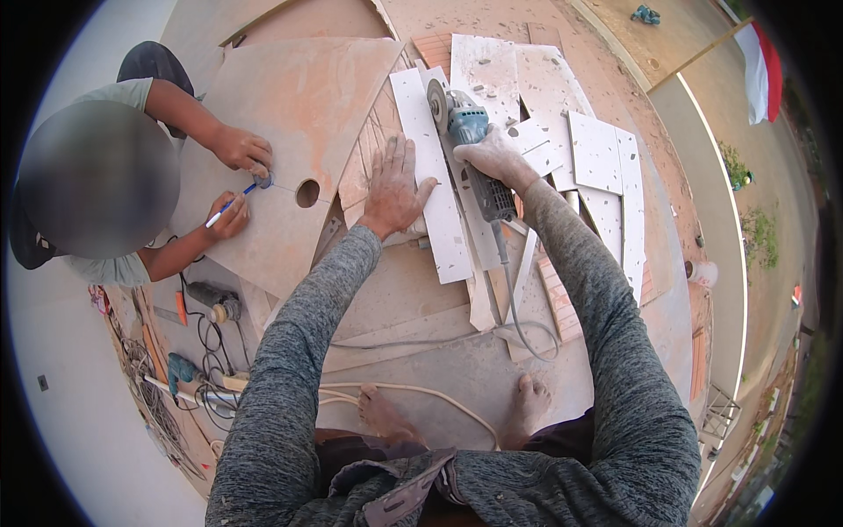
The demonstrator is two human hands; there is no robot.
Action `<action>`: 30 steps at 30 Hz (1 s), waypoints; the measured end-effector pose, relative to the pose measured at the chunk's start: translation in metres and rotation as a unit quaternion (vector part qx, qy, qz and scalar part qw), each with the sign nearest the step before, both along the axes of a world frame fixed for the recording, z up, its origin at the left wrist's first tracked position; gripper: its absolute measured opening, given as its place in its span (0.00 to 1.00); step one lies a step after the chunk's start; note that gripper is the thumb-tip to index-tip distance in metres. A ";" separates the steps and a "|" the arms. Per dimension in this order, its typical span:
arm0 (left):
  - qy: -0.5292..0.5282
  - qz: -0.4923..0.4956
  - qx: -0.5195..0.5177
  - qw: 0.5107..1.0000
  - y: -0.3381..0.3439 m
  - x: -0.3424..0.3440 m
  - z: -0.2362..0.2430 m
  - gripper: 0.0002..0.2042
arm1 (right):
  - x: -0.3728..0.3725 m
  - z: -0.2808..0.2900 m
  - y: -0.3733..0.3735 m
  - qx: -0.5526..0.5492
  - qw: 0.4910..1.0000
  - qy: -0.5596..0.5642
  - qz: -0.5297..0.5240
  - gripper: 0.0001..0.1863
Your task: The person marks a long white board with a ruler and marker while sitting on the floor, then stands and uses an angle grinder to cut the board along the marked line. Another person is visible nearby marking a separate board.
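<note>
My right hand (499, 160) is wrapped around the body of a teal and black angle grinder (469, 125). Its round disc (437, 104) faces the upper part of a long white speckled strip (442, 233); whether the two touch, I cannot tell. My left hand (393, 189) lies flat with its fingers out, along the left side of that strip, the thumb reaching over its edge. The grinder's grey cord (520, 329) hangs down and loops near my feet.
Left of me a co-worker holds a blue and white marker (231, 211) against a large dusty slab (290, 97) with a round hole. White speckled panels (597, 154) lie to the right. Another grinder (215, 300), a teal power tool (183, 373) and tangled cords sit lower left.
</note>
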State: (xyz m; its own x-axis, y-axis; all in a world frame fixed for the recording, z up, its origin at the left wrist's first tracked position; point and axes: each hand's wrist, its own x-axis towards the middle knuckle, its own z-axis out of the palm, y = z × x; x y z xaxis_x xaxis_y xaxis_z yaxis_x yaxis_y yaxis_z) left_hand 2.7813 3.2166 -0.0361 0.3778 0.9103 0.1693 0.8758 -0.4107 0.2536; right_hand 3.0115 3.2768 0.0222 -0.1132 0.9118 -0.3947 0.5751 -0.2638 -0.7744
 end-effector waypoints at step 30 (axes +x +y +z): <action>-0.066 0.049 -0.054 0.995 0.002 0.011 0.006 0.46 | 0.024 -0.002 -0.009 0.016 0.998 0.038 -0.046 0.32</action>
State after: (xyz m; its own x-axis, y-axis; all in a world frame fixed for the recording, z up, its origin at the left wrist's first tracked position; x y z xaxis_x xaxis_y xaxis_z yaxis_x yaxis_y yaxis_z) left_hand 2.7919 3.2191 -0.0305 0.2668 0.9574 0.1103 0.8663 -0.2884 0.4079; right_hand 3.0354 3.2681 0.0198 -0.0562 0.9320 -0.3580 0.4894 -0.2869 -0.8235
